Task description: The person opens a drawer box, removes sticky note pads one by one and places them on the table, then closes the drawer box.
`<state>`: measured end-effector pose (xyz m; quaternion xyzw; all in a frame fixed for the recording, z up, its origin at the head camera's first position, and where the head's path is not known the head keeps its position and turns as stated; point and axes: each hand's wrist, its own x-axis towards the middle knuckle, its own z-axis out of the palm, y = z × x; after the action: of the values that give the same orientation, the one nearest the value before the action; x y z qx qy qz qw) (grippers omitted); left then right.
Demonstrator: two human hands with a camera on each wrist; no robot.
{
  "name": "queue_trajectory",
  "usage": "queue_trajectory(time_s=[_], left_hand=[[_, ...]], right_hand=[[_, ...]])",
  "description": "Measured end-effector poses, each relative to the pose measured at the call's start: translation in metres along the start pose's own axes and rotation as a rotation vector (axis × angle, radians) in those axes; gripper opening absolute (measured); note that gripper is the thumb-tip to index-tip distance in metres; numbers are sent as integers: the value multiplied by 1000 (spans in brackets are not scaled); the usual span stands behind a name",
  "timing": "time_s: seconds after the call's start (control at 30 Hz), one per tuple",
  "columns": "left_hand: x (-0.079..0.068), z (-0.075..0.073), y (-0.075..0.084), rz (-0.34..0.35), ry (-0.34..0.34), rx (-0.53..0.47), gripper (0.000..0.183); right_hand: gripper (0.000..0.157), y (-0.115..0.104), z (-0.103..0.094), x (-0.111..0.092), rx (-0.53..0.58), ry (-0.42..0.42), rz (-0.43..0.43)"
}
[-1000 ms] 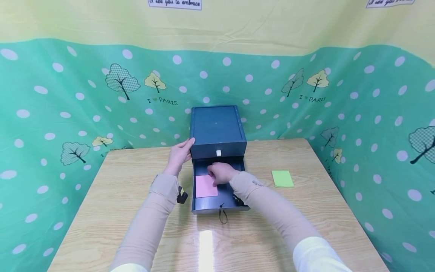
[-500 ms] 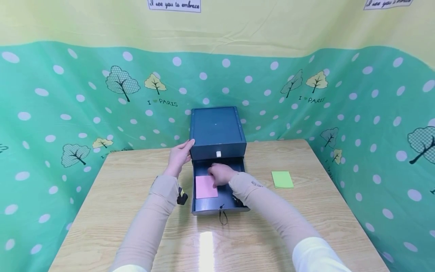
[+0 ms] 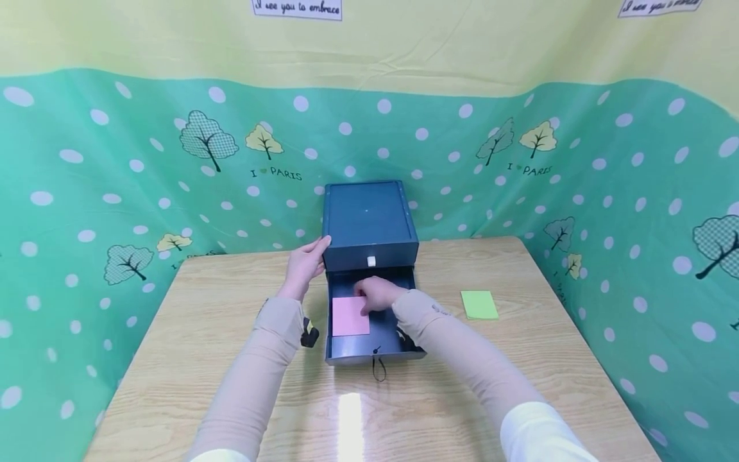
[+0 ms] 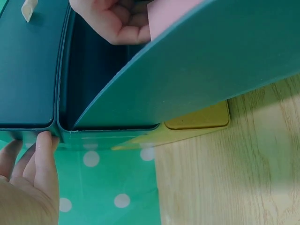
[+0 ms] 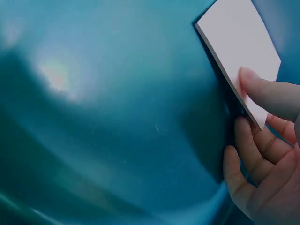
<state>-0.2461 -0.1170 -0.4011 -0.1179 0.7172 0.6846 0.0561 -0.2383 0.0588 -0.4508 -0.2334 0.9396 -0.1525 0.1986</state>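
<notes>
A dark blue drawer cabinet [image 3: 369, 212] stands at the back of the table, its lower drawer [image 3: 349, 346] pulled out. Inside, at the drawer's left, is a pink sticky note pad [image 3: 349, 317]. My right hand [image 3: 378, 295] pinches the pad's right edge; in the right wrist view the thumb is on top and fingers are under the tilted pad [image 5: 241, 51]. My left hand [image 3: 304, 265] touches the cabinet's left side, with fairly straight fingers [image 4: 44, 154] against it in the left wrist view. The upper drawer is closed, with a white knob [image 3: 371, 261].
A green sticky note pad [image 3: 479, 305] lies on the wooden table [image 3: 219, 333] to the right. A black cord loop [image 3: 379, 369] hangs from the drawer front. A polka-dot cloth [image 3: 260, 212] hangs behind the cabinet.
My right hand has shifted only slightly at the pink pad's edge. The left hand, cabinet and drawer look unchanged.
</notes>
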Motion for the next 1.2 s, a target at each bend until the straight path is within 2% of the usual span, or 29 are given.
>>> queue_trajectory(time_s=[0.13, 0.3, 0.4, 0.93, 1.2], left_hand=[[-1, 1, 1, 1, 4, 7, 64], [-1, 1, 1, 3, 0, 6, 64], [-1, 1, 1, 3, -2, 6, 64], [-2, 0, 2, -2, -6, 17, 65], [-1, 1, 1, -1, 1, 9, 63]], right_hand=[[19, 5, -3, 1, 166, 17, 57], [13, 8, -5, -2, 382, 26, 210], [9, 7, -7, -4, 491, 20, 273], [10, 7, -4, -4, 782, 4, 369], [12, 9, -6, -4, 882, -8, 436]])
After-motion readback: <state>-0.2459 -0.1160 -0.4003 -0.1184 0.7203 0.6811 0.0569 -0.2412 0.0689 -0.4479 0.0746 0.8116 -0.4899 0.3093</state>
